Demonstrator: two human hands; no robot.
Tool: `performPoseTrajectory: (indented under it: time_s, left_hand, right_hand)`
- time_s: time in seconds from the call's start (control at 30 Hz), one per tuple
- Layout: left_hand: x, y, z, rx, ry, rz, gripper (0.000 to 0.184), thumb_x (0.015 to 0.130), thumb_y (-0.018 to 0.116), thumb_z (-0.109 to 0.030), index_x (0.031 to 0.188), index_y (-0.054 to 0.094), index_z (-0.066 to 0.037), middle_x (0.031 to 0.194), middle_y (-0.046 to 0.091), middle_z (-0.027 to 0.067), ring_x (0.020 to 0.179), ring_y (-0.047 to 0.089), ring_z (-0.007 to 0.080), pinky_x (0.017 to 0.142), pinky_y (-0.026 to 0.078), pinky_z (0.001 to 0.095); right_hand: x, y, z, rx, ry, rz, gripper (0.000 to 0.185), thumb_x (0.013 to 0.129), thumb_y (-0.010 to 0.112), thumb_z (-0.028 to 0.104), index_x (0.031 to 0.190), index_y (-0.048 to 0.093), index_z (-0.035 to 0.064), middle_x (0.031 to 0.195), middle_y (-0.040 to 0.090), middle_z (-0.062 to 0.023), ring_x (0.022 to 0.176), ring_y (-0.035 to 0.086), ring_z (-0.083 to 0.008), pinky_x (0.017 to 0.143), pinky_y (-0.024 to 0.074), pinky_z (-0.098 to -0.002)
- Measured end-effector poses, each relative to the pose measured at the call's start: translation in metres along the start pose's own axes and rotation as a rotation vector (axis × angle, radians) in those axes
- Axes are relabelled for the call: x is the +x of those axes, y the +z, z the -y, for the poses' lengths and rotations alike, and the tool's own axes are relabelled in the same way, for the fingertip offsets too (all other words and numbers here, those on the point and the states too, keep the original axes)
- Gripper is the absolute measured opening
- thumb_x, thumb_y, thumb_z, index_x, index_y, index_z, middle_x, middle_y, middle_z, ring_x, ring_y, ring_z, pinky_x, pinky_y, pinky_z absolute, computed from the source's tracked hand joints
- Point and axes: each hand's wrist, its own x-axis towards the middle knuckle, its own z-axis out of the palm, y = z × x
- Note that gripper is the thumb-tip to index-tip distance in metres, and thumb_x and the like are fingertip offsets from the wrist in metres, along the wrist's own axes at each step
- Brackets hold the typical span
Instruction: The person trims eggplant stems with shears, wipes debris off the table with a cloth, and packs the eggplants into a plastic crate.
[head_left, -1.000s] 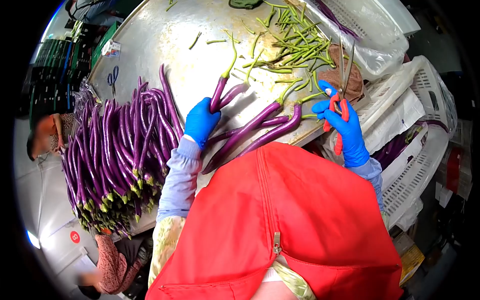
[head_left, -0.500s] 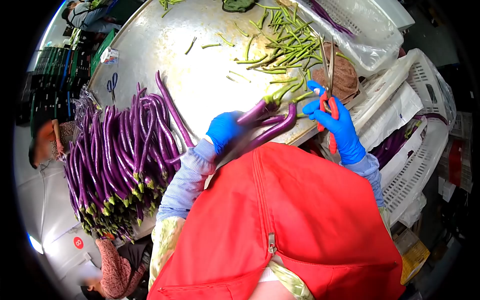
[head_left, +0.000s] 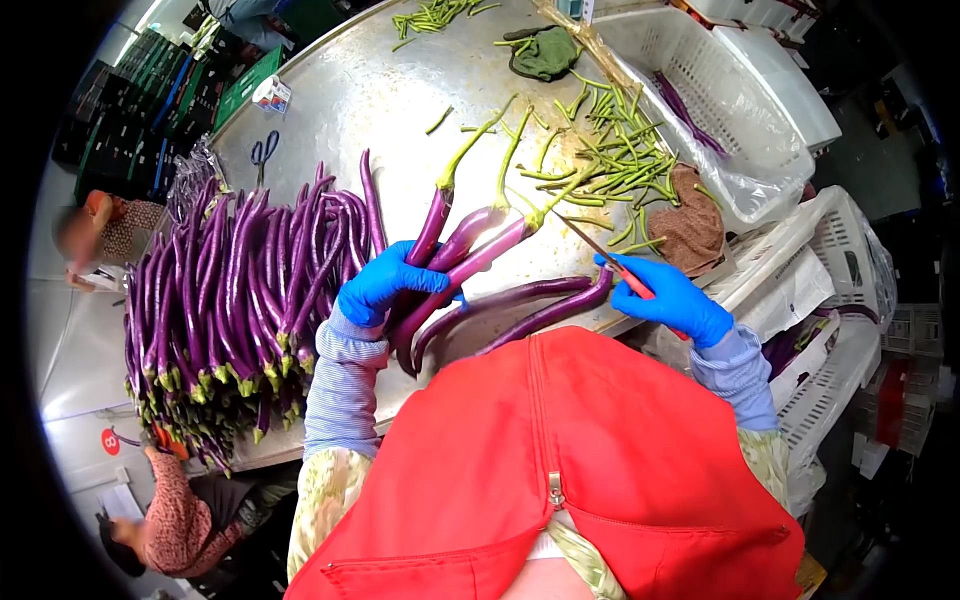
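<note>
My left hand point(head_left: 390, 285), in a blue glove, is wrapped round a few long purple eggplants point(head_left: 482, 252). They fan out toward the upper right, with long green stems at their tips. In my right hand point(head_left: 680, 300), also gloved in blue, are red-handled scissors point(head_left: 634, 280). Their blades point up and left, close to the nearest stem but apart from it. Two more eggplants point(head_left: 540, 322) lie between my hands at the table's front edge, their right ends near my right hand. To the left of my left hand lies a large pile of eggplants point(head_left: 230, 290).
Cut green stems point(head_left: 625, 160) are strewn over the metal table point(head_left: 350, 110). A brown cloth point(head_left: 688, 222), a green cloth point(head_left: 545, 55) and blue-handled scissors point(head_left: 264, 150) also lie there. White crates point(head_left: 720, 90) stand at right. Two people point(head_left: 190, 515) are at left.
The held eggplants have swung upward and spread apart, and two now lie on the table. The scissors have tipped from upright to pointing up-left. My view has shifted.
</note>
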Motion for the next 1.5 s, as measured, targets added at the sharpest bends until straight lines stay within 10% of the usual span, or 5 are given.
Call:
performPoseTrajectory:
  time_s: [0.37,0.67,1.5]
  left_hand:
    - [0.004,0.008,0.015,-0.071,0.039,0.163,0.063,0.071,0.079,-0.018,0.124,0.053,0.004,0.116,0.063,0.0167,0.081,0.065,0.0193,0.073,0.053,0.0309]
    - [-0.002,0.009,0.018,-0.126,0.002,0.196,0.063,0.070,0.080,-0.016,0.123,0.053,0.005,0.107,0.065,0.0177,0.083,0.067,0.0243,0.074,0.054,0.0321]
    - [0.008,0.020,0.026,-0.029,-0.181,0.196,0.048,0.073,0.079,-0.009,0.115,0.060,0.005,0.098,0.069,0.0122,0.086,0.067,0.0205,0.082,0.052,0.0315]
  right_hand:
    - [0.011,0.015,0.015,0.371,-0.023,0.143,0.045,0.086,0.061,0.020,0.129,0.055,0.0058,0.077,0.050,0.0013,0.070,0.046,-0.0078,0.069,0.0439,-0.0250]
    - [0.002,0.022,-0.008,-0.021,-0.177,-0.152,0.035,0.083,0.063,0.018,0.114,0.061,0.0023,0.079,0.062,-0.0091,0.070,0.057,-0.0121,0.068,0.0488,-0.0292]
    - [-0.008,0.006,-0.025,-0.266,-0.107,-0.048,0.036,0.081,0.064,0.018,0.114,0.058,0.0049,0.080,0.063,-0.0172,0.068,0.063,-0.0311,0.064,0.0496,-0.0353]
